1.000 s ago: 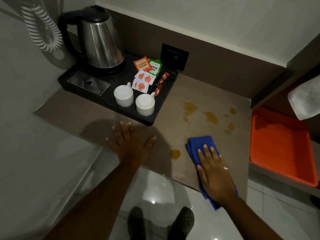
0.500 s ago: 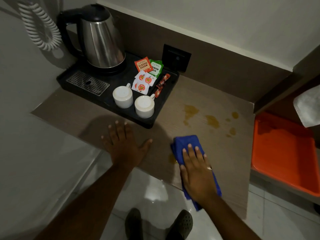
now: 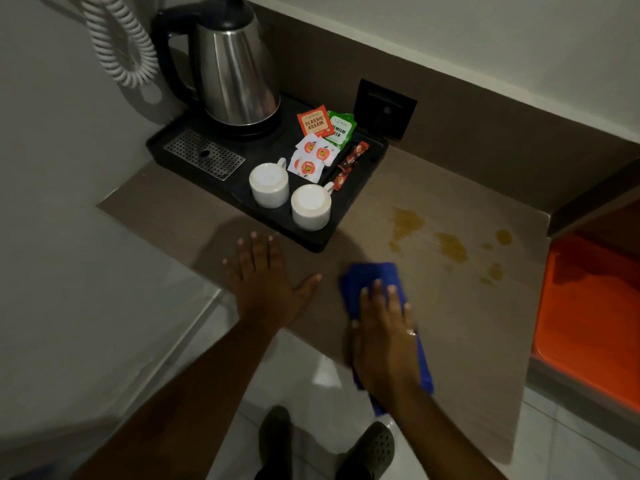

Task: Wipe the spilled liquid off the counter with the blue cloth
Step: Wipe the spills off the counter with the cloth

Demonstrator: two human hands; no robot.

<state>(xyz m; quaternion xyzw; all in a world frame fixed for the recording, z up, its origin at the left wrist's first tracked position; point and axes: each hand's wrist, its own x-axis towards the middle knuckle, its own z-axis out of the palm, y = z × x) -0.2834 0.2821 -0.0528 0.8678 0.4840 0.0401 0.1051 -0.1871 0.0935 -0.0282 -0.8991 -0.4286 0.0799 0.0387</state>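
Note:
A folded blue cloth (image 3: 372,273) lies on the brown counter (image 3: 467,341) near its front edge. My right hand (image 3: 384,337) presses flat on it, fingers spread, covering most of the cloth. My left hand (image 3: 265,282) rests flat on the counter to the left, fingers apart, holding nothing. Yellowish-brown spilled liquid sits beyond and to the right of the cloth: a larger puddle (image 3: 407,220), a second one (image 3: 453,247), and small drops (image 3: 495,270) toward the right edge. The cloth does not touch these puddles.
A black tray (image 3: 360,199) at the back left holds a steel kettle (image 3: 235,71), two white cups (image 3: 269,184), and tea sachets. An orange tray (image 3: 588,306) sits lower to the right of the counter. A coiled cord (image 3: 117,46) hangs on the left wall.
My right hand slid the cloth leftward along the front edge, over the small puddle there; that puddle no longer shows. My left hand stayed planted.

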